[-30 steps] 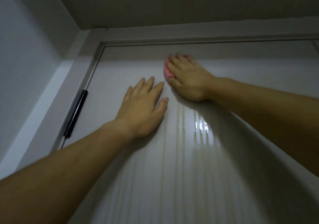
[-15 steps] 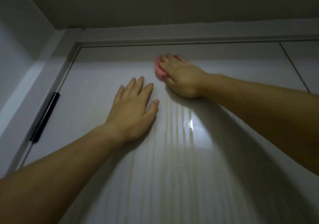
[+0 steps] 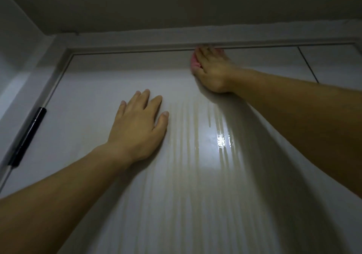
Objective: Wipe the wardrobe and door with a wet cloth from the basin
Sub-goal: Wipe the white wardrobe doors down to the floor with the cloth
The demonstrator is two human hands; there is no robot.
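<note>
A white door (image 3: 101, 89) fills the view, seen from below. Water streaks run down its middle and a wet patch glints there. My left hand (image 3: 139, 126) lies flat on the door with straight fingers. My right hand (image 3: 212, 69) presses a pink cloth (image 3: 195, 63) against the door's top edge, right under the frame. Most of the cloth is hidden beneath my palm and fingers; only its left side shows.
The door frame (image 3: 137, 38) runs across the top, with the ceiling above it. A black hinge (image 3: 27, 136) sits on the door's left edge beside a white wall (image 3: 17, 44). A thin vertical seam (image 3: 307, 64) marks another panel at the right.
My right hand has slid the pink cloth upward and to the right, up to the top edge of the door. My left hand has stayed flat on the door.
</note>
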